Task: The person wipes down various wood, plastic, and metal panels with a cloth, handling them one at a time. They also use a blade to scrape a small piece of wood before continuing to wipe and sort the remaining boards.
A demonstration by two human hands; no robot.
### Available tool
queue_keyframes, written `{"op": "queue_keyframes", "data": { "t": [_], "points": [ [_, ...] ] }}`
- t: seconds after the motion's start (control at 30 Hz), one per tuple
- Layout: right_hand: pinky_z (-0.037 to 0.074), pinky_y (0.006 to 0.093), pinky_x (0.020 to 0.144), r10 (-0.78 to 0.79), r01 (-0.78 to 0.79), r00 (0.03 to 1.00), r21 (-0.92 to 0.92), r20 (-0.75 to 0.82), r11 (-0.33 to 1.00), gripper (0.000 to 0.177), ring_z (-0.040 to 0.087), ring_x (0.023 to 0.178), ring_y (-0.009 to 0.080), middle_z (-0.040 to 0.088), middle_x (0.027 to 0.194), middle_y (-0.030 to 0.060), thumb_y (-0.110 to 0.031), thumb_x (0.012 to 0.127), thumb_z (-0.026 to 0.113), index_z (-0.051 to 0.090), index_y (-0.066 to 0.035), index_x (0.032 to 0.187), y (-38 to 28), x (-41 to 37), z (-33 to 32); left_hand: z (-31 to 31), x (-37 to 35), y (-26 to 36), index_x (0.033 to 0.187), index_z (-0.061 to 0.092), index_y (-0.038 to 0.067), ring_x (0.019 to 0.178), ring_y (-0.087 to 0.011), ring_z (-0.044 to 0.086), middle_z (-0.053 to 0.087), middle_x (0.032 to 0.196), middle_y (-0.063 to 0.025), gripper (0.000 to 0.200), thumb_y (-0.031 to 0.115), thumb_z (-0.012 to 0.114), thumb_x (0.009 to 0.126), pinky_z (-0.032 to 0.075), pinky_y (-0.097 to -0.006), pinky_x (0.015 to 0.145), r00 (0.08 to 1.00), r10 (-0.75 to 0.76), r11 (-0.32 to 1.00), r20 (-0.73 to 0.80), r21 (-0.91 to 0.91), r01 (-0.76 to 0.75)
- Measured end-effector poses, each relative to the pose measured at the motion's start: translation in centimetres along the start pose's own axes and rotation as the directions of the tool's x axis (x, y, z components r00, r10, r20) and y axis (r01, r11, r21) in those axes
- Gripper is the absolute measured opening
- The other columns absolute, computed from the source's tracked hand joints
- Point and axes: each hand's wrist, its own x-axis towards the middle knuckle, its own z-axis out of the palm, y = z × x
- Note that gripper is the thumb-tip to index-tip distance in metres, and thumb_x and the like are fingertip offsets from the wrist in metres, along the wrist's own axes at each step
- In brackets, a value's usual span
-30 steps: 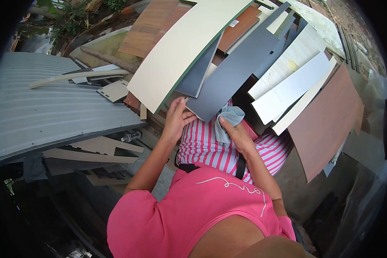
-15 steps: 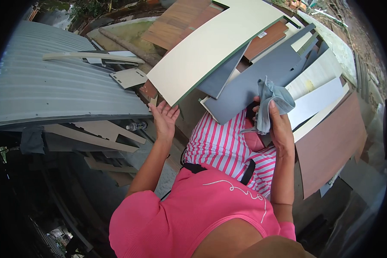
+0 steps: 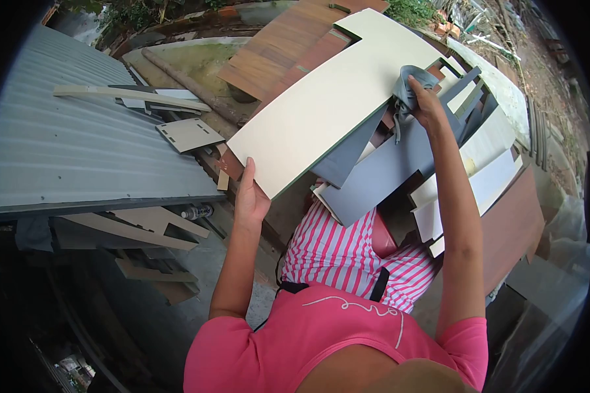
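A long cream board (image 3: 321, 95) with a dark green edge and a notched far end lies across the pile. At its near corner my left hand (image 3: 251, 196) grips it, thumb on top and fingers underneath. My right hand (image 3: 426, 103) is closed on a grey-blue cloth (image 3: 406, 92), held at the right edge of the cream board, with part of the cloth hanging down. Below the cloth lies a blue-grey board (image 3: 380, 173). Brown wood-grain boards (image 3: 275, 42) show beyond the cream one.
Corrugated metal sheeting (image 3: 78, 124) is at the left, with narrow offcuts (image 3: 134, 96) on it. A small slotted panel (image 3: 190, 134) and a bottle (image 3: 197, 211) are near my left arm. White strips (image 3: 495, 180) and a reddish-brown board (image 3: 514, 223) lie at the right.
My left hand has gone from open beside the cream board's corner to gripping it. My right hand has moved forward with the cloth, up to the board's right edge.
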Motion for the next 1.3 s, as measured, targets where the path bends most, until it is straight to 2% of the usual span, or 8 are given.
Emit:
{"op": "queue_keyframes", "data": {
  "t": [0.17, 0.57, 0.7, 0.77, 0.83, 0.93, 0.97, 1.3],
  "points": [
    [0.051, 0.0275, 0.051, 0.053, -0.080, 0.989, -0.197, -0.138, 0.977, 0.031, 0.062, 0.061, 0.0138, 0.064, 0.081, 0.0043, -0.028, 0.084, 0.064, 0.057, -0.003, 0.101, -1.3, 2.7, -0.3, 0.6, 1.1, 0.8, 0.131, 0.037, 0.000, 0.115, -0.0231, 0.049, 0.049, 0.127, -0.0118, 0.056, 0.035, 0.054, 0.091, 0.042, -0.0374, 0.096, 1.000, 0.001, 1.000, -0.013, -0.015, -0.001],
    [0.050, 0.0324, 0.047, 0.071, -0.071, 0.985, 0.008, -0.160, 0.997, 0.027, 0.061, 0.055, 0.0179, 0.064, 0.074, 0.0077, -0.023, 0.083, 0.066, 0.059, -0.001, 0.096, -1.7, 2.9, -0.2, 1.3, 1.6, 0.5, 0.129, 0.040, -0.002, 0.112, -0.0244, 0.051, 0.050, 0.125, -0.0132, 0.050, 0.030, 0.052, 0.092, 0.044, -0.0375, 0.094, 0.995, 0.104, 0.994, 0.004, -0.036, -0.104],
    [0.049, 0.0285, 0.044, 0.056, -0.070, 0.983, -0.073, -0.176, 0.995, 0.029, 0.059, 0.052, 0.0147, 0.063, 0.073, 0.0056, -0.028, 0.086, 0.062, 0.058, -0.001, 0.097, -1.2, 2.7, -0.7, 1.9, 0.3, 2.1, 0.128, 0.041, -0.002, 0.110, -0.0252, 0.052, 0.051, 0.123, -0.0142, 0.045, 0.027, 0.048, 0.093, 0.045, -0.0384, 0.093, 0.986, 0.160, 0.987, 0.054, 0.010, -0.161],
    [0.048, 0.0276, 0.044, -0.031, 0.027, 0.971, -0.017, -0.239, 0.999, 0.029, 0.059, 0.052, 0.0149, 0.063, 0.071, 0.0060, -0.029, 0.086, 0.062, 0.059, 0.000, 0.093, -1.1, 0.7, -0.6, 3.2, -1.3, 2.7, 0.128, 0.040, -0.001, 0.110, -0.0251, 0.052, 0.051, 0.123, -0.0144, 0.044, 0.026, 0.047, 0.094, 0.044, -0.0385, 0.092, 0.988, 0.144, 0.989, 0.048, 0.012, -0.145],
    [0.049, 0.0307, 0.047, -0.083, 0.096, 0.981, 0.069, -0.173, 0.993, 0.033, 0.061, 0.058, 0.0179, 0.063, 0.077, 0.0102, -0.025, 0.083, 0.065, 0.059, 0.005, 0.094, -1.8, -2.7, -1.4, 3.9, -2.9, 3.1, 0.128, 0.040, -0.001, 0.110, -0.0253, 0.052, 0.051, 0.123, -0.0139, 0.045, 0.026, 0.047, 0.093, 0.044, -0.0386, 0.092, 0.981, 0.182, 0.983, 0.068, 0.000, -0.182],
    [0.049, 0.0300, 0.047, 0.027, -0.015, 0.982, 0.064, -0.189, 0.998, 0.030, 0.061, 0.058, 0.0164, 0.063, 0.075, 0.0089, -0.026, 0.084, 0.064, 0.059, 0.003, 0.093, -2.9, -7.8, -4.0, 5.2, -4.8, 3.6, 0.130, 0.038, -0.003, 0.111, -0.0256, 0.051, 0.049, 0.124, -0.0150, 0.046, 0.026, 0.045, 0.094, 0.043, -0.0377, 0.093, 0.980, 0.168, 0.985, 0.104, 0.018, -0.171],
    [0.048, 0.0284, 0.048, -0.067, 0.085, 0.976, 0.081, -0.206, 0.993, 0.029, 0.060, 0.058, 0.0151, 0.063, 0.074, 0.0074, -0.027, 0.085, 0.063, 0.060, 0.001, 0.092, -2.4, -9.3, -4.9, 5.8, -5.4, 3.5, 0.130, 0.036, -0.004, 0.112, -0.0260, 0.051, 0.048, 0.125, -0.0159, 0.046, 0.025, 0.043, 0.095, 0.042, -0.0369, 0.094, 0.979, 0.175, 0.983, 0.108, 0.040, -0.180],
    [0.047, 0.0251, 0.048, -0.023, 0.072, 0.932, 0.123, -0.361, 0.990, 0.032, 0.059, 0.056, 0.0127, 0.062, 0.072, 0.0061, -0.030, 0.087, 0.060, 0.059, 0.002, 0.090, 1.5, -19.4, -14.9, 9.2, -7.5, -0.1, 0.130, 0.036, -0.004, 0.111, -0.0255, 0.051, 0.049, 0.124, -0.0153, 0.046, 0.023, 0.045, 0.093, 0.042, -0.0361, 0.094, 0.982, 0.051, 0.982, 0.184, 0.169, -0.083]
  ]
}}
